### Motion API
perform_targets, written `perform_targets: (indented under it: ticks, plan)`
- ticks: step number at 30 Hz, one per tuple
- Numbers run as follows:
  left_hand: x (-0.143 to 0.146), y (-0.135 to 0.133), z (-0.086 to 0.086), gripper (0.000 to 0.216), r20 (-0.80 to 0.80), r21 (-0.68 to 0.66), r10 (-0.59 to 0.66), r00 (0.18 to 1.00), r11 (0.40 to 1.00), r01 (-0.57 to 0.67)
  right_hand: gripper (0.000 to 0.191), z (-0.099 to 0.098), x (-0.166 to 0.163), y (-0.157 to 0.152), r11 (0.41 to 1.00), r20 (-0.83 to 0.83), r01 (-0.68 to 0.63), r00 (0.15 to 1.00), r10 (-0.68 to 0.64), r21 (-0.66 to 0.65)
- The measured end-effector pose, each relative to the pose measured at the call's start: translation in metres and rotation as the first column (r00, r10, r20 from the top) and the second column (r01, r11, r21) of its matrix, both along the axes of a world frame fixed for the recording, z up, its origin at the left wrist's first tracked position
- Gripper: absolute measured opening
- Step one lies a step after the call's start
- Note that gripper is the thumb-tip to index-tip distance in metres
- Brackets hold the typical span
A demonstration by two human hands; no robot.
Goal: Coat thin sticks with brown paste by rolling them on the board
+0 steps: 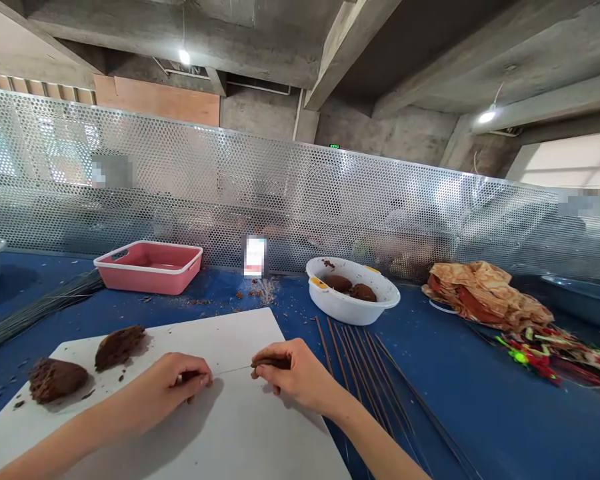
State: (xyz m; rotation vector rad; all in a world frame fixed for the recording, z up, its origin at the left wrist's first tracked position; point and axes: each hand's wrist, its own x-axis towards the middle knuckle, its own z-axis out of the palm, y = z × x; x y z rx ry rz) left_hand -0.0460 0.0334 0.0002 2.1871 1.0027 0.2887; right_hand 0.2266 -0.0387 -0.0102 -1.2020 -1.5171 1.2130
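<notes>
Both my hands rest on a white board (240,427). My left hand (177,387) is closed in a pinch on the end of a thin stick (233,369) that runs across to my right hand (293,373). That hand is closed around a small brown lump of paste (273,363) on the stick. Two larger lumps of brown paste (55,379) (120,345) lie on the board's left part.
A white bowl (353,307) holding brown lumps stands behind, beside a pink tray (149,267). Coated brown sticks (360,360) lie right of the board, bare sticks (35,310) at far left. Crumpled cloth (485,293) sits at right. A perforated metal screen (300,200) closes off the blue table.
</notes>
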Motion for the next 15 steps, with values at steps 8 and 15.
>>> perform_targets:
  ticks: [8, 15]
  plan:
    - [0.0002, -0.0032, 0.0024, 0.048, 0.037, -0.076, -0.010, 0.999, 0.997, 0.013, 0.031, -0.0018, -0.0058, -0.0015, 1.000, -0.011, 0.010, 1.000, -0.011, -0.014]
    - [0.0018, -0.0072, 0.0042, 0.049, 0.030, -0.073, -0.012, 0.999, 0.997, 0.015, 0.024, -0.0011, -0.0087, -0.0061, 1.000, 0.014, -0.015, 1.000, 0.016, -0.007]
